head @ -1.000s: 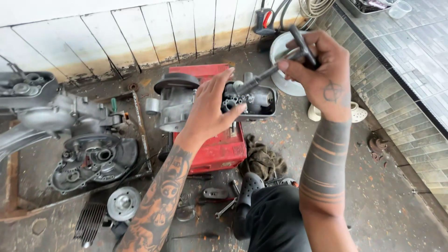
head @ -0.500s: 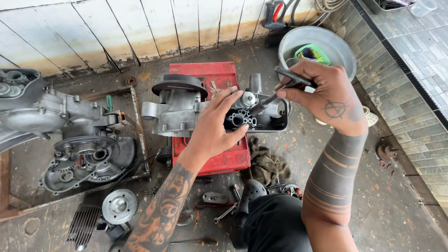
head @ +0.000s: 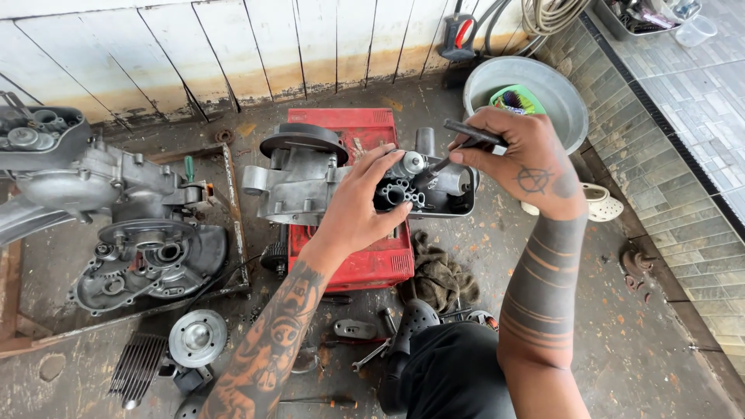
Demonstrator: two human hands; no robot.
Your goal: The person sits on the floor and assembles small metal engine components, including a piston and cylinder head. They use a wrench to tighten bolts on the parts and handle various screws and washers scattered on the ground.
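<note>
Resting on top of a red box (head: pixel 357 260) near the middle of the view, a grey engine case (head: pixel 310 182) lies on its side with a dark round disc (head: pixel 303 140) at its upper left. The left hand (head: pixel 361 206) lies over the case with its fingers spread, the fingertips touching the metal around a shiny round cap (head: pixel 409 163) and the dark opening below it. At about two o'clock from that hand, the right hand (head: pixel 524 159) is closed around a dark tool (head: pixel 469 133), pinching its handle between thumb and fingers; the thin shaft slants down to the left and its tip reaches the case just beside the cap.

Behind the right hand, at one o'clock, stands a metal basin (head: pixel 563 93) with a green brush-like thing inside it. At nine o'clock from the case, a larger engine block (head: pixel 116 217) sits on the dirty floor within a rusty frame (head: pixel 233 202). At seven o'clock lie a round metal hub (head: pixel 198 337) and a finned part (head: pixel 140 361). A crumpled rag (head: pixel 438 275) lies at five o'clock, just beside the red box. A white clog (head: pixel 601 203) sits at three o'clock, near the tiled strip.
</note>
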